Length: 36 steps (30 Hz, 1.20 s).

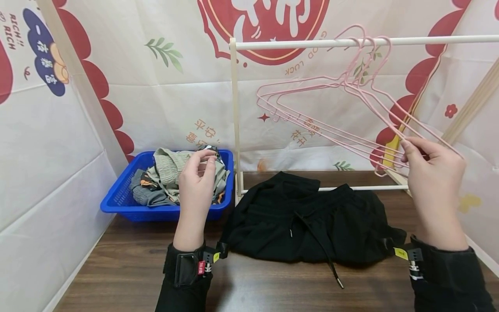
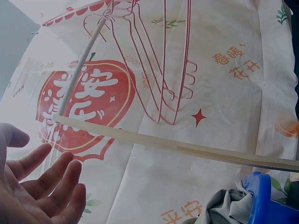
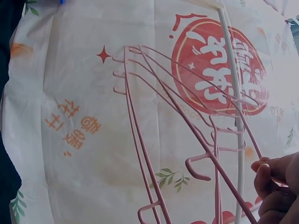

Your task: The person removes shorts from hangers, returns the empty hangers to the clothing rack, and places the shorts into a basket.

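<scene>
My right hand pinches the lower corner of a pink wire hanger between thumb and fingers; in the right wrist view that hand is at the right edge, fingertips on the wire. Several pink hangers hang close together by their hooks on a white rail. My left hand is raised before the blue basket, holding nothing; the left wrist view shows its loosely bent, spread fingers. Between the hands, a black drawstring garment lies bunched on the table.
The blue basket at the left holds grey and green folded clothes. A rack post stands beside it, and a low white bar runs behind the black garment. Printed cloth walls enclose the wooden table.
</scene>
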{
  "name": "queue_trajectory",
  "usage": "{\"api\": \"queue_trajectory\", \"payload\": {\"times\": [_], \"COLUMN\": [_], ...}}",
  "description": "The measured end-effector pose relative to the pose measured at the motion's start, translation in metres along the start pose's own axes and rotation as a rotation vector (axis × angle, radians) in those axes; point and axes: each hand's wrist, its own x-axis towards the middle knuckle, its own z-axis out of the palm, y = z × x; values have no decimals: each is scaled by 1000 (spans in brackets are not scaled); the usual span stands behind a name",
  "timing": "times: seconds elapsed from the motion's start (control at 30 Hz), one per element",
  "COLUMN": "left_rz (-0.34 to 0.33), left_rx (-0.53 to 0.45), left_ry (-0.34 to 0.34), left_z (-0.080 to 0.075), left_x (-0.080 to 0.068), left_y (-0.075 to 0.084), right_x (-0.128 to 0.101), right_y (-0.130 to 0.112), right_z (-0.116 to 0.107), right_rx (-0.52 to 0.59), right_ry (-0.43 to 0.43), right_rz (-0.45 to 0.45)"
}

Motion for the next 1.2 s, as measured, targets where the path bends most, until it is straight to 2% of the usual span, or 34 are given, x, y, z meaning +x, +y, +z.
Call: {"api": "queue_trajectory", "payload": {"times": [0.2, 0.73, 1.2], "left_rz": [1, -9, -12], "left_rx": [-7, -22, -26], "left_ry": [-6, -7, -20], "left_z": [0, 3, 3], "left_x": [0, -2, -1], "left_y": [0, 0, 0], "right_x": [3, 3, 3], "right_y": [1, 5, 10], "right_z": [5, 14, 15], "right_rx": [39, -39, -70], "right_ry": [-13, -45, -61], "right_rz": [11, -49, -39]}}
